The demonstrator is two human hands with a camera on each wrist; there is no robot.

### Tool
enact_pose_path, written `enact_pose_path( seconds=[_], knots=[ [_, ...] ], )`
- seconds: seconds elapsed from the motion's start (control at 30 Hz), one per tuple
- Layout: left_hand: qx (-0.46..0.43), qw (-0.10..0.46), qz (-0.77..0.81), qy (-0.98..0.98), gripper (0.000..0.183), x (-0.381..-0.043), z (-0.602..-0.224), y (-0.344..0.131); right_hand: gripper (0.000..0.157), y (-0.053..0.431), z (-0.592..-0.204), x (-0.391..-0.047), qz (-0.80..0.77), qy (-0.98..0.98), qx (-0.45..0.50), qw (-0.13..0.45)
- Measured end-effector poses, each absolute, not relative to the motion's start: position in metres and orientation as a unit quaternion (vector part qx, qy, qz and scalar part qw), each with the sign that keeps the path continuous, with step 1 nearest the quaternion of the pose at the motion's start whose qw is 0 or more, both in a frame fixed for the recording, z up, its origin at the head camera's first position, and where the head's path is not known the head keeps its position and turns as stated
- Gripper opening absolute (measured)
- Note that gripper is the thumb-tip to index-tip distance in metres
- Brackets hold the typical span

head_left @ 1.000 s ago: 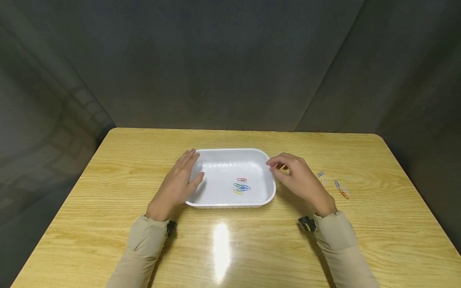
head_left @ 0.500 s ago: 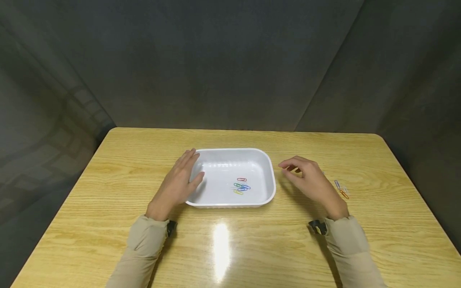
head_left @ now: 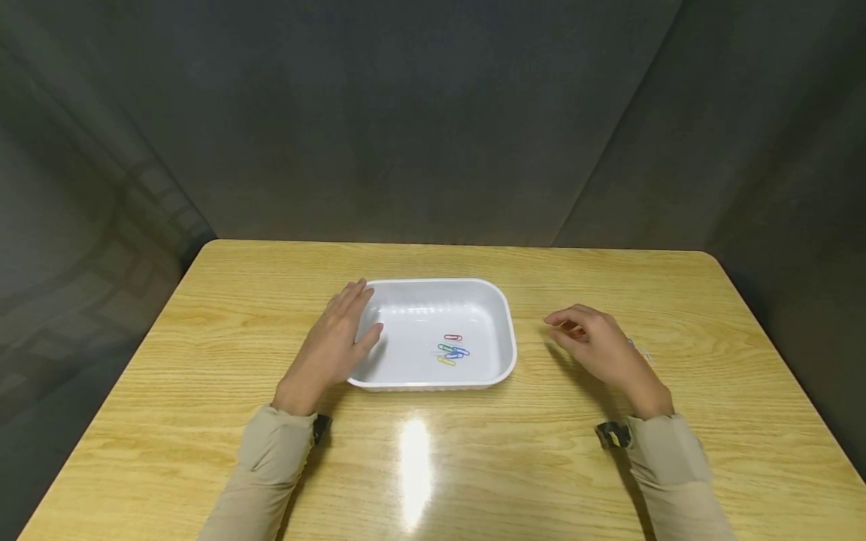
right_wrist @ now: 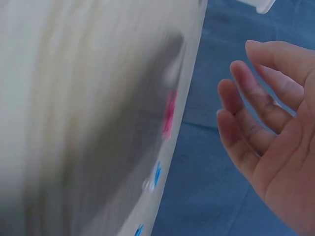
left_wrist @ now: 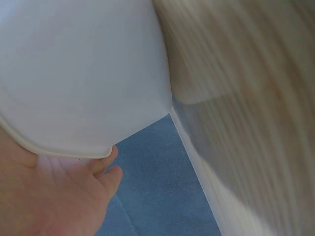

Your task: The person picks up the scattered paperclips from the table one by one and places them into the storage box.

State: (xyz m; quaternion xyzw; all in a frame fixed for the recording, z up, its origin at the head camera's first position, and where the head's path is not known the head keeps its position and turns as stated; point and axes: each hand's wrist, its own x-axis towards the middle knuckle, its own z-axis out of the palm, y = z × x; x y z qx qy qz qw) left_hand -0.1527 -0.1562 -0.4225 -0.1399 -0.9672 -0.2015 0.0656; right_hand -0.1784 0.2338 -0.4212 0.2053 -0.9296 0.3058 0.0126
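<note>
A white rectangular tray (head_left: 433, 387) sits mid-table in the head view. Inside it lie several paper clips: a red one (head_left: 453, 337), a yellow one (head_left: 446, 361), and green and blue ones bunched between. My left hand (head_left: 331, 346) rests at the tray's left end, fingers extended along the rim and thumb over the inside. In the left wrist view, its palm (left_wrist: 64, 196) lies against the rim. Right of the tray, my right hand (head_left: 602, 346) hovers over the table, fingers loosely bent, holding nothing. Beneath it in the right wrist view are a pink paper clip (right_wrist: 170, 115) and blue ones (right_wrist: 157, 173).
The wooden table (head_left: 419, 488) has a bright light reflection near its front. Dark cloth (head_left: 433, 120) hangs behind the table and along both sides. Loose clips (head_left: 647, 357) beside the right hand are mostly covered by it.
My right hand has moved from the tray's right rim out to the right and slightly nearer, now covering most of the loose clips. The left hand and the tray have barely moved.
</note>
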Motion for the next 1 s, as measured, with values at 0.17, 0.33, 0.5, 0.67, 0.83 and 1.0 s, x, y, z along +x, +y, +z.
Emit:
enact_pose_path(
  seconds=[0.17, 0.33, 0.5, 0.67, 0.83, 1.0],
  knots=[
    [-0.141, 0.063, -0.2, -0.968, 0.062, -0.153, -0.423, -0.156, 0.023, 0.245, -0.423, -0.176, 0.297, -0.934, 0.196, -0.004],
    [-0.138, 0.06, -0.2, -0.968, 0.062, -0.153, -0.423, -0.156, 0.023, 0.252, -0.424, -0.175, 0.292, -0.936, 0.197, -0.013],
    [-0.138, 0.06, -0.204, -0.967, 0.062, -0.154, -0.424, -0.156, 0.023, 0.258, -0.424, -0.176, 0.286, -0.938, 0.195, -0.011],
    [-0.137, 0.063, -0.204, -0.967, 0.062, -0.154, -0.424, -0.156, 0.024, 0.262, -0.425, -0.177, 0.278, -0.942, 0.188, -0.026],
    [-0.136, 0.062, -0.208, -0.967, 0.062, -0.154, -0.424, -0.156, 0.028, 0.265, -0.424, -0.176, 0.285, -0.938, 0.188, -0.065],
    [-0.132, 0.057, -0.211, -0.967, 0.062, -0.154, -0.424, -0.157, 0.029, 0.266, -0.423, -0.175, 0.284, -0.933, 0.202, -0.087]
  ],
)
